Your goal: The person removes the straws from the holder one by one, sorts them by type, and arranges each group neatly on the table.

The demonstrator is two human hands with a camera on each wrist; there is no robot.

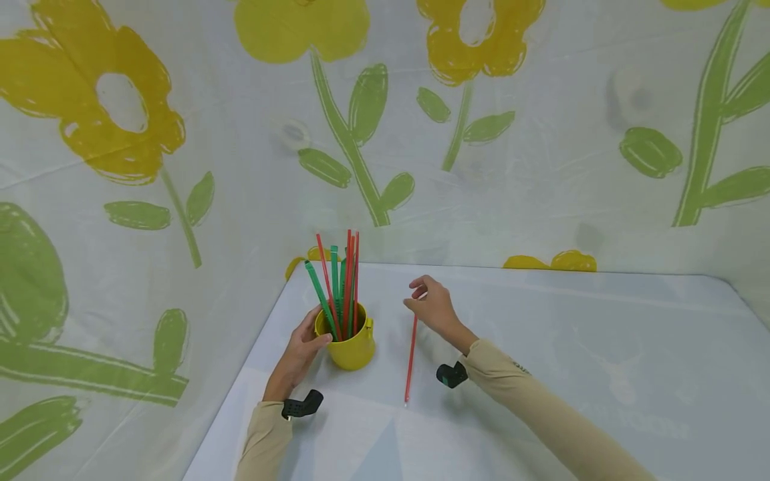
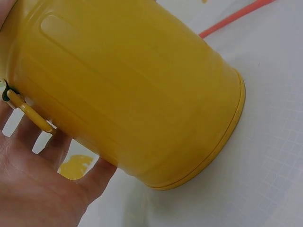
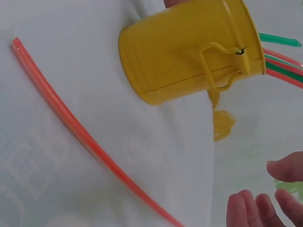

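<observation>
1. Toward the far left corner of a broad, pale-covered worktop (image 1: 601,321), a person's left hand (image 1: 301,351) grasps a small, round, yellow, metal-looking bucket (image 1: 355,351), thumb over its rim and fingers behind its wall.
2. Out of that bucket rises a loose bundle of slim red and green plastic-looking sticks (image 1: 333,280), leaning several ways.
3. Right of the bucket and apart from it, one lone, slim, red, plastic-looking stick (image 1: 412,361) runs lengthwise, its near end pointing toward the person, its far end hidden by the right hand (image 1: 437,308). That hand looks released: thumb and fingers stand apart, gripping nothing I can see.
4. To my eye, the step in hand is dealing with that lone stick while the bucket is steadied. Next seems to call for a light pinch near its far end.
5. Left and far edges lie near the bucket, with white flower-printed cloth (image 1: 553,167) beyond; open room spreads rightward.
</observation>
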